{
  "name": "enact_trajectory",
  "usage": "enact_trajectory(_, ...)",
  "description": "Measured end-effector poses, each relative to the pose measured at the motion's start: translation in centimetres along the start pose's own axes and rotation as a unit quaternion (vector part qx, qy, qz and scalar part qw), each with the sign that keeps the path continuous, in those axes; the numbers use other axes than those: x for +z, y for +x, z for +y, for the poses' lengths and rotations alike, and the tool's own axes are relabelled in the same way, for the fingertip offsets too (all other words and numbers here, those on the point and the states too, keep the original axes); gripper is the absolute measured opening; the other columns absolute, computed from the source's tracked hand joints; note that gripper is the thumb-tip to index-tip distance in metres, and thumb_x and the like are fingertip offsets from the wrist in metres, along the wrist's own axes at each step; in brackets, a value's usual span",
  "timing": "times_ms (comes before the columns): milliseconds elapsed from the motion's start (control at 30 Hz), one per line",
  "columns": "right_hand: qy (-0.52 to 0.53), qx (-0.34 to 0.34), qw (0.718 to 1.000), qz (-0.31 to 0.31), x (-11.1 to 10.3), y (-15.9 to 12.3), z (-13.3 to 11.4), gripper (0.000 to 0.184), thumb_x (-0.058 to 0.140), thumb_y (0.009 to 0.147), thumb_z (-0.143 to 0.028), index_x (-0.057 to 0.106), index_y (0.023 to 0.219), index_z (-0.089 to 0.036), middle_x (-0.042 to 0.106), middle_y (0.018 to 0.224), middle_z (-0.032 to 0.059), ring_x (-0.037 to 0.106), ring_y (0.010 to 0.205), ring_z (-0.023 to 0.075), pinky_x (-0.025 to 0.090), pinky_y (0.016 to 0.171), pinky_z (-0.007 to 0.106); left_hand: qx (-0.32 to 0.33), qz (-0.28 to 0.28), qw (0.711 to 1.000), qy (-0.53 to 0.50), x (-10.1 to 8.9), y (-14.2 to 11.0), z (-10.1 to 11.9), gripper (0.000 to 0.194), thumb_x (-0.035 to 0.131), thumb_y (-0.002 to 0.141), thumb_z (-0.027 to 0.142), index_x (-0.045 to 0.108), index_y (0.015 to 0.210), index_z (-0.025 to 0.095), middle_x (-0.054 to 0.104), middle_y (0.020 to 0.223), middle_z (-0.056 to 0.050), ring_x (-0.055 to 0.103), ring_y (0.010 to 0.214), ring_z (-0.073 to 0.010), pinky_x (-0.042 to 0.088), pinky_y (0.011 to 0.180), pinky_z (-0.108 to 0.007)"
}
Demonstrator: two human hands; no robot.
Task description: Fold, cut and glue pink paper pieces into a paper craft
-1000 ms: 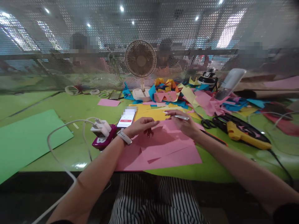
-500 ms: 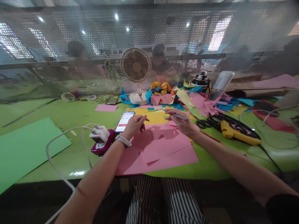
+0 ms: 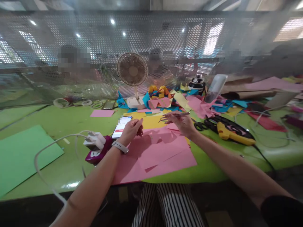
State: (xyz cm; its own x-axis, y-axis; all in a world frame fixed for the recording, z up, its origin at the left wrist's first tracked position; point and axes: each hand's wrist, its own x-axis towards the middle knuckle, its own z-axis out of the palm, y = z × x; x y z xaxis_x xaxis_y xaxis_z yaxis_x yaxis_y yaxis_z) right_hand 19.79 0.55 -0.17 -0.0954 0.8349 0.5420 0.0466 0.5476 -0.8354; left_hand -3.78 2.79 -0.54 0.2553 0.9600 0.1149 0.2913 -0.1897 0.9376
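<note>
My right hand [image 3: 181, 124] grips slim metal tweezers [image 3: 184, 113], their curved tips pointing left above the yellow paper [image 3: 151, 121]. Opposite it, my left hand [image 3: 132, 130] is closed with thumb and fingertips together; whatever may be between them is too small to make out. Beneath both hands lie overlapping pink paper sheets [image 3: 165, 159], and a pink cut-out with a notched edge [image 3: 161, 137] rests on them. Just left of my left hand lies a phone [image 3: 120, 128] with its screen lit.
A purple power strip [image 3: 96, 156] with chargers stands left, near a green sheet [image 3: 26, 154]. A small fan [image 3: 132, 71] and heaped paper pieces [image 3: 161, 102] are at the back. Scissors [image 3: 200, 126] and a yellow glue gun [image 3: 234, 135] lie right.
The view has shifted slightly, so the table appears farther left. My right hand has turned the tweezers so that their curved tips show. My left hand's fingers have drawn closer together.
</note>
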Motion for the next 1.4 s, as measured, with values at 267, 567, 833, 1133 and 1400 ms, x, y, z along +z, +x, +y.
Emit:
enact_trajectory(267,0.017,0.017,0.999,0.026,-0.6,0.7,0.1,0.032,0.055,0.079,-0.049,0.063,0.086,-0.018,0.069,0.084,0.0055,0.067,0.073,0.0181,0.055,0.07,0.033,0.038,-0.002,0.999,-0.007,0.1,0.0,0.3,0.034,0.053,0.079,0.048,0.055,0.087,0.015,0.062,0.067,-0.002,0.059,0.054,-0.0113,0.039,0.047,-0.019)
enact_trajectory(567,-0.146,0.004,0.987,-0.065,-1.8,2.1,0.4,0.025,0.054,0.081,-0.039,0.066,0.082,-0.017,0.069,0.076,0.0053,0.066,0.074,0.0191,0.053,0.068,0.031,0.006,0.003,1.0,-0.011,0.1,-0.2,0.5,0.042,0.043,0.081,0.055,0.049,0.066,0.017,0.055,0.046,0.001,0.051,0.039,-0.0098,0.034,0.039,-0.019)
enact_trajectory(833,-0.42,-0.141,0.872,-0.206,-5.4,-3.1,0.9,0.024,0.048,0.085,-0.017,0.063,0.103,-0.021,0.059,0.118,0.0113,0.056,0.108,0.0231,0.045,0.09,0.041,-0.047,-0.178,0.981,0.057,-0.2,-0.3,0.4,0.036,0.057,0.075,0.048,0.055,0.094,0.017,0.055,0.052,0.003,0.048,0.041,-0.0096,0.035,0.041,-0.019)
enact_trajectory(1133,-0.519,-0.123,0.824,-0.192,-9.5,-5.3,-0.5,0.038,0.045,0.08,-0.009,0.061,0.112,-0.021,0.061,0.116,0.0095,0.057,0.105,0.0245,0.045,0.089,0.042,-0.017,-0.264,0.957,0.122,-0.3,-0.7,0.1,0.045,0.069,0.063,0.037,0.056,0.102,0.018,0.063,0.076,-0.001,0.056,0.065,-0.0146,0.038,0.053,-0.02)
enact_trajectory(1400,-0.673,0.063,0.733,-0.07,-19.9,-10.4,-3.2,0.042,0.045,0.077,-0.025,0.056,0.116,-0.017,0.058,0.119,0.0126,0.054,0.106,0.029,0.041,0.092,0.044,0.01,-0.289,0.943,0.166,-0.1,-0.7,0.5,0.017,0.062,0.07,0.032,0.058,0.078,0.018,0.06,0.07,0.0,0.052,0.06,-0.013,0.035,0.052,-0.02)
